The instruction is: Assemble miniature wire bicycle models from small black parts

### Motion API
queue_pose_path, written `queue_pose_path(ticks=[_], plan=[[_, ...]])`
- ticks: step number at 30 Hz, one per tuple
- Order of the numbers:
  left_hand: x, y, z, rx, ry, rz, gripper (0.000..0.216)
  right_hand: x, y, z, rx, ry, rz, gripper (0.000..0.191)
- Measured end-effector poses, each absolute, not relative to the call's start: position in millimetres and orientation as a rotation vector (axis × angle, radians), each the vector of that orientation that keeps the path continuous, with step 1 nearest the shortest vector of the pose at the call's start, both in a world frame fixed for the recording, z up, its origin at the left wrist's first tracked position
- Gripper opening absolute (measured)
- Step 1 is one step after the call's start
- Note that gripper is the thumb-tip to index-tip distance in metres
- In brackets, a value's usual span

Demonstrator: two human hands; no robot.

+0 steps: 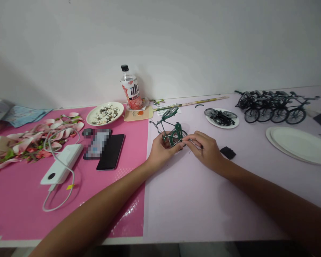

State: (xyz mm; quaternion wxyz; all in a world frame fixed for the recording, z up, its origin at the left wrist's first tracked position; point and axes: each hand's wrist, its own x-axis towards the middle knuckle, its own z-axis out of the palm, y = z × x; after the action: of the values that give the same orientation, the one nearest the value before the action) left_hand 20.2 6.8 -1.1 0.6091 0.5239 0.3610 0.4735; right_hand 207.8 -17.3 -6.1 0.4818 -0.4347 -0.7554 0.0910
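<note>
A small green model bicycle [171, 125] stands tilted on the pale lilac table [192, 200], its front wheel raised toward the wall. My left hand [160, 149] is closed around its rear wheel and frame. My right hand [205, 148] is pinched at the same rear wheel, fingertips pressed together on a thin part that is too small to name. Both hands meet at the bicycle near the table's middle.
A row of dark model bicycles [273, 106] stands at the back right, near a plate of black parts [221, 117] and stacked white plates [299, 144]. A small black piece [228, 152] lies beside my right hand. On the pink mat: two phones [104, 148], power bank [62, 163], bowl [105, 113], bottle [131, 89].
</note>
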Motion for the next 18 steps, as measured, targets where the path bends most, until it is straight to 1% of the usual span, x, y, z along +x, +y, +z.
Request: queue_pose_path(ticks=[7,18], plan=[[19.0,4.5,-2.5,1.283,0.903,1.088,0.05,206.6,-17.7,-3.5,-1.121,-1.778,0.337,0.019],[19.3,5.5,-4.9,1.338,0.937,1.104,0.048,205.9,-14.8,-9.2,-1.254,-1.486,0.745,0.025]])
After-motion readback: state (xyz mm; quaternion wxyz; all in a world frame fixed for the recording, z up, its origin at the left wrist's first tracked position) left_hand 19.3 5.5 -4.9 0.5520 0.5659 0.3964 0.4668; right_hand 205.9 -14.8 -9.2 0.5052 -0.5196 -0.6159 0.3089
